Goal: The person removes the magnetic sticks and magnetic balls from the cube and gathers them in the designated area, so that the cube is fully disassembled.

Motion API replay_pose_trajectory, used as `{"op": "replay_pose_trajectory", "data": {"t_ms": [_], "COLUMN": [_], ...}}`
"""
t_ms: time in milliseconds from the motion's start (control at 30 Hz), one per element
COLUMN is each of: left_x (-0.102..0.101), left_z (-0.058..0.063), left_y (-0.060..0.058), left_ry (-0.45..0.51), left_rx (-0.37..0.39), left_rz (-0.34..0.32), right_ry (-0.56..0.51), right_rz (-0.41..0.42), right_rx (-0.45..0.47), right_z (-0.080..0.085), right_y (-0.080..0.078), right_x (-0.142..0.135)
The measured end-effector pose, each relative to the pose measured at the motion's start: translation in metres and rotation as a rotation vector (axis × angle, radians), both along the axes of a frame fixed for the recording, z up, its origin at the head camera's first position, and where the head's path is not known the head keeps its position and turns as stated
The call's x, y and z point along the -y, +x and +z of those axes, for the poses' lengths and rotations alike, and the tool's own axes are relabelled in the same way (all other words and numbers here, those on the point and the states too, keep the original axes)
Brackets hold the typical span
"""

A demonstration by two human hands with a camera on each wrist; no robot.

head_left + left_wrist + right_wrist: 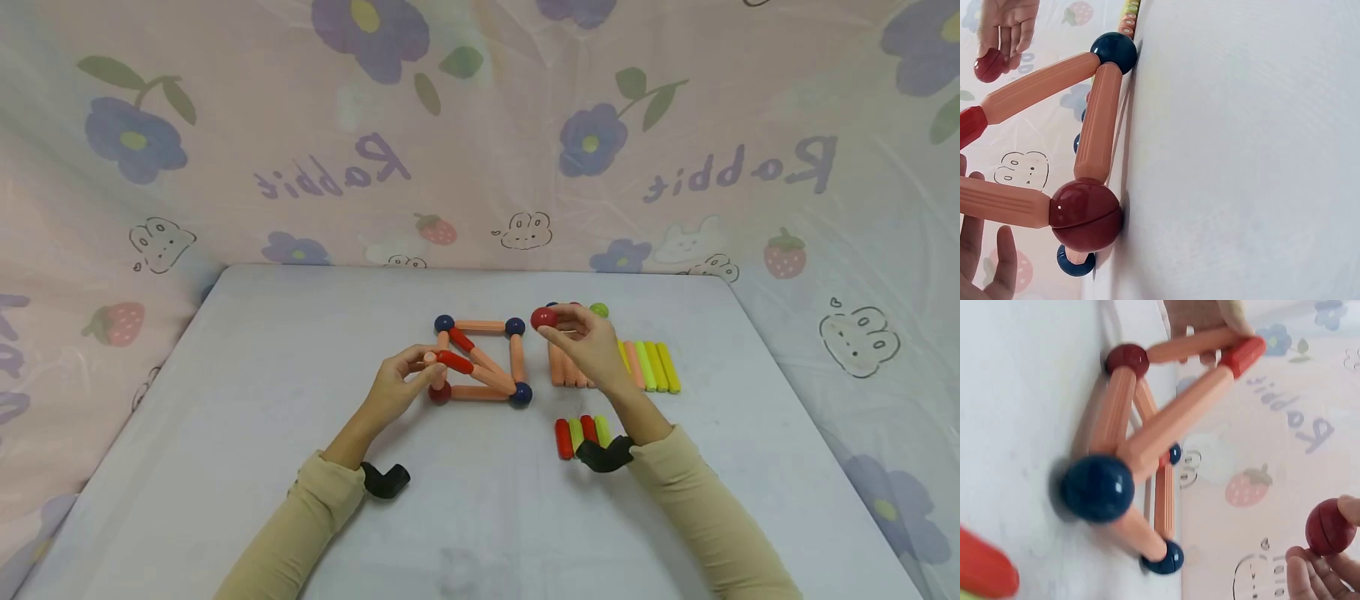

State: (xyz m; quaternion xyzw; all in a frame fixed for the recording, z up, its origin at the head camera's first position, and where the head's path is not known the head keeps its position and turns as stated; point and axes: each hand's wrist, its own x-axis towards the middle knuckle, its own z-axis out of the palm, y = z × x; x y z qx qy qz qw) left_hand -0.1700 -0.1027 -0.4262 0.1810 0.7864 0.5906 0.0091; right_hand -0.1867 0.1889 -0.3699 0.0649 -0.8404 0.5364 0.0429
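Note:
A magnetic-rod frame of peach rods (480, 392) lies on the table, with a red ball (1087, 215) at the front-left corner and blue balls (1099, 487) at the others. My left hand (392, 390) pinches the upper end of an upright peach rod (1004, 203) rising from that red ball. Against that end leans a slanting rod with a red tip (455, 361), coming up from the front-right blue ball (521, 394). Above the frame's right side, my right hand (588, 340) holds a loose red ball (543, 318) between thumb and fingertips.
Right of the frame lies a row of peach, green and yellow rods (651, 367), partly covered by the right hand. Several balls, one of them green (598, 310), sit behind it. Short red and green rods (564, 438) lie nearer, beside the right wrist. A patterned curtain (480, 167) hangs behind the table.

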Motion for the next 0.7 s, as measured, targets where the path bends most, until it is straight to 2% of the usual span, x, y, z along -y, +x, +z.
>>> {"op": "replay_pose_trajectory", "data": {"t_ms": [267,567,700], "left_x": [0.000,0.001,0.001], "left_z": [0.000,-0.001,-0.001], "left_y": [0.001,0.001,0.001], "left_ry": [-0.002,-0.008,-0.004], "left_rx": [0.002,-0.006,-0.012], "left_rz": [0.011,0.006,0.003], "right_ry": [0.008,-0.083,-0.054], "right_rz": [-0.089,-0.213,-0.279], "right_rx": [0.062,0.151,0.178], "right_z": [-0.006,-0.017,-0.022], "right_y": [-0.012,-0.026,-0.033], "right_x": [-0.036,-0.066,-0.076]}}
